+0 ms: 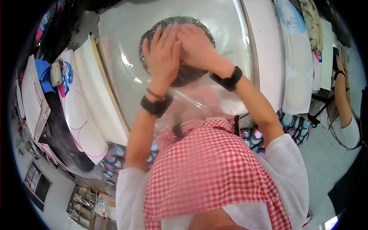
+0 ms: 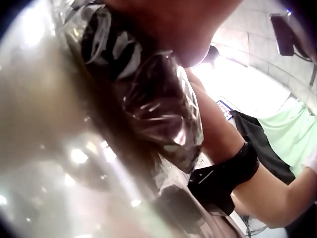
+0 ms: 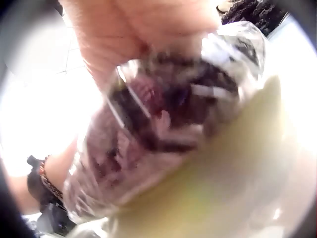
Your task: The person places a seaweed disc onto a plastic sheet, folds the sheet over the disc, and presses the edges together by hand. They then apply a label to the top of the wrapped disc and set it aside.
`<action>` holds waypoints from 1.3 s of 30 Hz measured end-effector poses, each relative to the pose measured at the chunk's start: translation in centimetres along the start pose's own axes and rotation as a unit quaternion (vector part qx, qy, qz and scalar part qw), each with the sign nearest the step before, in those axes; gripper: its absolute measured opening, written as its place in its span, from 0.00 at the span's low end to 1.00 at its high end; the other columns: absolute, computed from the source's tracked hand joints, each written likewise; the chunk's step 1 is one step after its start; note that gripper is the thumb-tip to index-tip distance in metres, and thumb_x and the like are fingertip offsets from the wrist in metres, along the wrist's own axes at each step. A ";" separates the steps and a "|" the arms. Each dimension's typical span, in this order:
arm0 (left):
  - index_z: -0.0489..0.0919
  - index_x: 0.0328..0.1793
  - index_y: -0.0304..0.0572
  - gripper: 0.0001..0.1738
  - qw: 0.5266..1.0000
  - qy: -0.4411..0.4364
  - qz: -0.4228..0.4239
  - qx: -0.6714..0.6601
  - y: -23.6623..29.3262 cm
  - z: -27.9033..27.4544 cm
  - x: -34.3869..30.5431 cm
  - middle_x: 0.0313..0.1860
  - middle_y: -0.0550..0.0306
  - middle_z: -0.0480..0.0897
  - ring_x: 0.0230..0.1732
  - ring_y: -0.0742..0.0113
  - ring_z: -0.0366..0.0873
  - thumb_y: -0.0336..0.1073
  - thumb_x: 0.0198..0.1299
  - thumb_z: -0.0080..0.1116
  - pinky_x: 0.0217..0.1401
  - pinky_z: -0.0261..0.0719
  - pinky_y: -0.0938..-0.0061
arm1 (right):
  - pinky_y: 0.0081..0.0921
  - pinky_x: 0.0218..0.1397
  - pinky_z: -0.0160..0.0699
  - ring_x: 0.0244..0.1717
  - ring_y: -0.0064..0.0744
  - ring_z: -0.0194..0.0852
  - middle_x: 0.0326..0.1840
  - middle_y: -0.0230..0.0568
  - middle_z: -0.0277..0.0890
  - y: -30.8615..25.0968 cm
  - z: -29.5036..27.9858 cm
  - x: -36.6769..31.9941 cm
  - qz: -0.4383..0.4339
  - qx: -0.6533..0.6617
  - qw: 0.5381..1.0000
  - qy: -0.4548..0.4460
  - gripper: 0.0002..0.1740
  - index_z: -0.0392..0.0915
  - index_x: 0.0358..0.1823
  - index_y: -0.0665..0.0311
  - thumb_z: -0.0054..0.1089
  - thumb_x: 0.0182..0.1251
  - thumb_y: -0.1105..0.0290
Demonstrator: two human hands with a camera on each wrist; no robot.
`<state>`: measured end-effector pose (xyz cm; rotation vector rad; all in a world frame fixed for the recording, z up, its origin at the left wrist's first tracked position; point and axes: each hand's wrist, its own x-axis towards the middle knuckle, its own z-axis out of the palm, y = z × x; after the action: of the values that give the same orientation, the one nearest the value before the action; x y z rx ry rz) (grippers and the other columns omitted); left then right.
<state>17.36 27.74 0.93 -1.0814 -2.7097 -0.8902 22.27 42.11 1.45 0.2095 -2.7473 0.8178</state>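
A round dark disc-like object (image 1: 188, 74) in shiny clear plastic wrap lies on a pale, glossy plastic-covered surface (image 1: 126, 19). My left hand (image 1: 163, 59) rests on its top with fingers extended and slightly spread. Beside it, my right hand (image 1: 197, 48) presses down with straight fingers, and the two hands overlap near the fingertips. The wrapped side of the dark object (image 2: 158, 109) shows creased and reflective in the left wrist view. In the right wrist view, the right palm (image 3: 143, 29) lies against the crinkled wrap (image 3: 148, 124).
Long white boards (image 1: 97, 80) stand to the left, near printed sheets (image 1: 82, 111). On the right are a white panel (image 1: 270, 50) and printed sheets with oval shapes (image 1: 299, 88). Another person's arm (image 1: 342, 92) shows at the far right.
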 end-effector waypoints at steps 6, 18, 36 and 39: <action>0.76 0.67 0.57 0.24 0.999 -0.028 0.020 0.024 0.8 -0.4 -0.3 0.67 0.63 0.75 0.72 0.61 0.66 0.33 0.64 0.47 0.76 0.46 0.55 | 0.43 0.79 0.46 0.79 0.54 0.45 0.77 0.60 0.51 0.4 -2.2 -3.4 0.051 -0.104 0.992 -0.046 0.39 0.60 0.69 0.79 0.58 0.63 0.58; 0.83 0.46 0.53 0.08 0.996 0.006 0.042 0.074 1.0 0.5 0.3 0.62 0.63 0.78 0.68 0.59 0.70 0.39 0.64 0.57 0.74 0.53 0.53 | 0.35 0.54 0.76 0.52 0.45 0.77 0.49 0.42 0.81 9.5 -13.2 -3.2 0.192 0.164 0.966 -0.048 0.17 0.81 0.47 0.62 0.60 0.62 0.60; 0.83 0.49 0.54 0.09 0.998 -0.007 0.025 0.059 1.4 -0.2 0.0 0.64 0.63 0.77 0.71 0.59 0.68 0.39 0.67 0.54 0.76 0.47 0.55 | 0.41 0.21 0.79 0.28 0.56 0.83 0.37 0.75 0.78 26.3 -16.5 -8.3 0.174 -0.652 0.736 -0.057 0.11 0.75 0.40 0.66 0.55 0.59 0.68; 0.84 0.48 0.54 0.09 0.998 0.000 0.025 0.056 1.3 0.1 0.1 0.63 0.64 0.77 0.70 0.59 0.69 0.37 0.64 0.57 0.76 0.49 0.54 | 0.42 0.19 0.79 0.30 0.58 0.84 0.40 0.80 0.77 25.1 -14.3 -6.3 0.219 -0.762 0.583 -0.174 0.13 0.80 0.39 0.68 0.57 0.54 0.70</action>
<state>18.21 28.59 1.53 -1.1213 -2.6827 -0.7225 25.95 71.27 -1.87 -0.7277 -2.6987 -1.8101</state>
